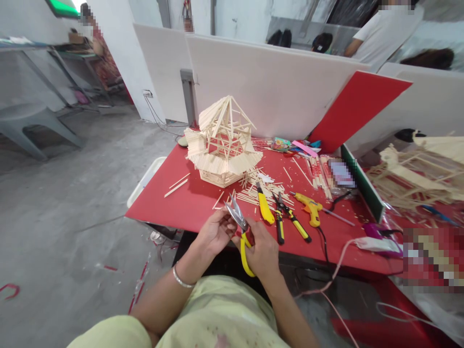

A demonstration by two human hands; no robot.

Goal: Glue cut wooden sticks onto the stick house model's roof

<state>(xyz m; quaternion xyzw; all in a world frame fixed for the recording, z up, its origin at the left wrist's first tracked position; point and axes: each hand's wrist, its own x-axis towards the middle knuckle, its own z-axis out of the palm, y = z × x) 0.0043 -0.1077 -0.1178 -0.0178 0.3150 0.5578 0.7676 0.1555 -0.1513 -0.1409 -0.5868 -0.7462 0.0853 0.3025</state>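
My right hand (264, 249) is closed around the yellow handles of a pair of scissors (237, 215). The blades point up and to the left, parted at the tips. Close beside them, my left hand (216, 232) has its fingers curled and pinched together; whatever they hold is too small to make out. Both hands are at the front edge of the red table. Beyond them stands a model pavilion (224, 145) built of thin wooden sticks, its pointed roof partly covered with slats. Loose wooden sticks (250, 195) lie in a pile in front of it.
Right of my hands lie a yellow utility knife (266, 205), cutting pliers (290, 220) and a yellow glue gun (310, 208) with its cord. Stick bundles (319, 176) and a phone (341, 174) are farther right. White panels (268, 82) stand behind the table (159, 203). Other people are beyond.
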